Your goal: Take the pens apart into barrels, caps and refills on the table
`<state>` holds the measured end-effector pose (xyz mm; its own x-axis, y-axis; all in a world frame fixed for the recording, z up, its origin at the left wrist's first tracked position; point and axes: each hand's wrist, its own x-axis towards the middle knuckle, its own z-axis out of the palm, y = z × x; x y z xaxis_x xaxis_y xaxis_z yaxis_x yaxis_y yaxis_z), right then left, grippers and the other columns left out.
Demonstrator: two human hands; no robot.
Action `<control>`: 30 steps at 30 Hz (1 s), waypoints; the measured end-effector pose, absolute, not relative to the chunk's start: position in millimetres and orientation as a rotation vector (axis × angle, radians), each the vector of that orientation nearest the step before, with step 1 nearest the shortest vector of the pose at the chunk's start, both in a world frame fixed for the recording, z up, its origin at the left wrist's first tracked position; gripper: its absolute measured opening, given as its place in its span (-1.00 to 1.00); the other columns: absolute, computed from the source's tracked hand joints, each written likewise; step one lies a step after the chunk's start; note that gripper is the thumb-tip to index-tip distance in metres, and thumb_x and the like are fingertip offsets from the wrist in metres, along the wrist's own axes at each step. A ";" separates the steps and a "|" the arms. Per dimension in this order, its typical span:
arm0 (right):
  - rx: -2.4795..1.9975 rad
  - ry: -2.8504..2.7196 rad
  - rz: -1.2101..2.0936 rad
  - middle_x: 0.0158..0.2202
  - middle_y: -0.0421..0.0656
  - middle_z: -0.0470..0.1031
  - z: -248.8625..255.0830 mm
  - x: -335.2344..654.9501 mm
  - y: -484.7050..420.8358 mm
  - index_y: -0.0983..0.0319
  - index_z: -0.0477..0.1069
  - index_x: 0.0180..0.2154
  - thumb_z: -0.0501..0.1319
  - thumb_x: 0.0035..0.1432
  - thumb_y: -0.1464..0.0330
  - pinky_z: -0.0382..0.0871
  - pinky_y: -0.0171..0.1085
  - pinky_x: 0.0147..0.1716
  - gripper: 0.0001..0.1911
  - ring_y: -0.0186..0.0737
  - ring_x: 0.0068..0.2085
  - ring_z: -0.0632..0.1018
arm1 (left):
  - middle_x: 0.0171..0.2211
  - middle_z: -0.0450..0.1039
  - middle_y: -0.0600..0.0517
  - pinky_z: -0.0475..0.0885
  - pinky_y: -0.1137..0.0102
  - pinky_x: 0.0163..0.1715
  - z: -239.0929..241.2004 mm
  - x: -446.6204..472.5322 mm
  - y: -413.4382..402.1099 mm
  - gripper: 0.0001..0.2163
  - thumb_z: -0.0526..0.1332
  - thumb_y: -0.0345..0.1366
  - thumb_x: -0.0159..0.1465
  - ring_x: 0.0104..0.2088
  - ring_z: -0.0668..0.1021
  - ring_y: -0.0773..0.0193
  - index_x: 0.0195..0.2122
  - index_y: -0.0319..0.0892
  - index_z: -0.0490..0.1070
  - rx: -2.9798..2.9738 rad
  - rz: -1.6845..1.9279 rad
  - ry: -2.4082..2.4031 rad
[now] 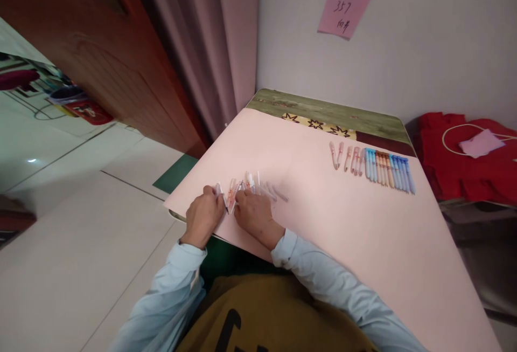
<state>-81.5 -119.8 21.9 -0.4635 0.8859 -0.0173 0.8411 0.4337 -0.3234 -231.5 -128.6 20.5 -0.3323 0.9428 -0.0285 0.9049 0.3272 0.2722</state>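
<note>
Loose pens (pixel 247 184) lie at both sets of fingertips, their long axes pointing away from the person. Left hand (pixel 204 214) and right hand (pixel 252 213) flank them with grips curled; whether either pinches one, I cannot tell.

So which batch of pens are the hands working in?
The loose pile by the near edge; left hand and right hand rest on it. The tidy row lies apart, untouched.

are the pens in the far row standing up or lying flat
Lying flat: the row of pens rests side by side on the pink sheet, barrels pointing roughly the same way, none upright.
</note>
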 end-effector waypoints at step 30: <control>-2.136 -1.991 0.327 -0.18 0.08 0.57 30.8 36.8 84.4 0.30 0.39 -0.07 0.04 0.24 0.47 0.32 -0.22 -0.21 -0.74 -0.05 -0.14 0.58 | -0.30 0.60 -0.02 0.38 0.34 -0.30 32.5 -238.7 -104.4 -0.58 -0.02 0.06 0.32 -0.24 0.62 0.07 -0.01 -0.11 0.37 1.693 0.271 2.083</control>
<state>36.8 84.4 30.8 0.0667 0.9975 -0.0233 0.9524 -0.0706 -0.2965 -238.7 -104.4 32.5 -0.1541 0.9651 -0.2116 0.8789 0.2317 0.4169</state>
